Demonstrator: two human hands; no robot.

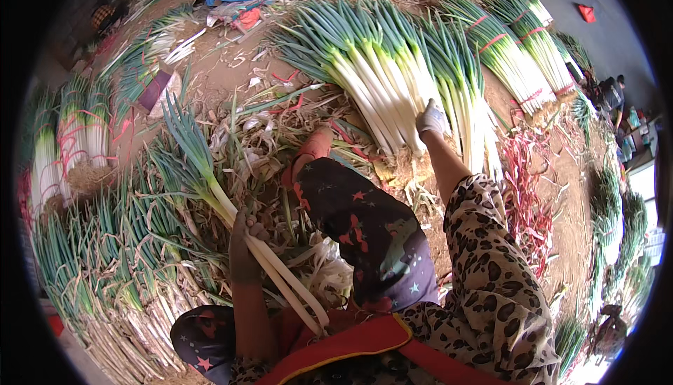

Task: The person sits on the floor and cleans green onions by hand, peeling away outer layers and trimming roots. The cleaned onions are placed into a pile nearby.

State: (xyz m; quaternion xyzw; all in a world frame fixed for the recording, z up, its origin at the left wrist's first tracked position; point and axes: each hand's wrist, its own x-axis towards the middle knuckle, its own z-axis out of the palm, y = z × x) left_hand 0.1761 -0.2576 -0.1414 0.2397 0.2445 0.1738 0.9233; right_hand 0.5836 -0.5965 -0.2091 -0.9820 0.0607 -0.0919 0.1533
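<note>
My left hand (245,245), in a grey work glove, is closed around two peeled long green onions (278,269). Their leaves point up and away, and their white root ends lie near my red apron (342,345). My right hand (432,119), in a pale glove, rests at the right edge of a fanned pile of cleaned green onions (376,80). Its fingertips are partly hidden, so whether it grips a stalk cannot be told. Another row of cleaned green onions (457,95) lies just right of that hand.
Unpeeled green onions (121,280) spread across the left. Peeled skins (252,127) litter the dirt floor near my foot (315,145). Red ties (528,195) lie at right. Tied bundles (507,53) lie at far right, others (79,127) at far left. A person (610,98) is at right.
</note>
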